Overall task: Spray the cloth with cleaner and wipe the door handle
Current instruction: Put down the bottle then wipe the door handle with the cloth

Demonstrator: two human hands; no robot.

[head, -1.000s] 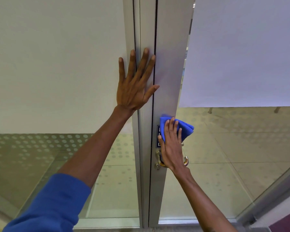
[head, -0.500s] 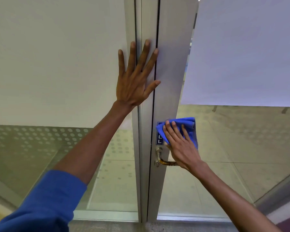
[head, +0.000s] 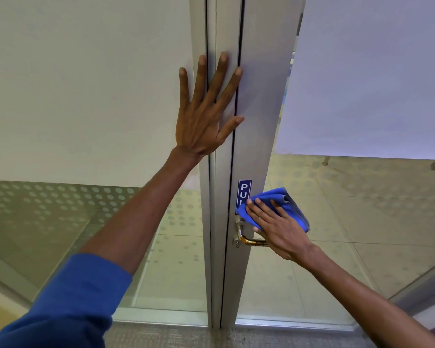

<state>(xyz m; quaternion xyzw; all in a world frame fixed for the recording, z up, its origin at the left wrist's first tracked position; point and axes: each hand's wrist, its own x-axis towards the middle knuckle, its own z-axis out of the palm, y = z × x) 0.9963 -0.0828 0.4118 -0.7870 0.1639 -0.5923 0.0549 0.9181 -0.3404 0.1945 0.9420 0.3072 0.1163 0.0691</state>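
On brushed-metal frame (head: pixel 256 121), left hand (head: pixel 204 116) splayed flat, right hand (head: pixel 279 229) pressing crumpled cloth (head: pixel 274 197) over curved handle (head: pixel 246 238)

Your blue cloth (head: pixel 284 204) is bunched up and pressed against the door stile just above the door handle (head: pixel 246 238), covering the bottom of the sign. The handle's a brass-toned lever on a silver base, sticking out rightward, far end hidden.

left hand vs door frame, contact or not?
Touching. The head view shows the left hand spread flat on the metal door frame, its fingers lying across the seam with no gap visible.
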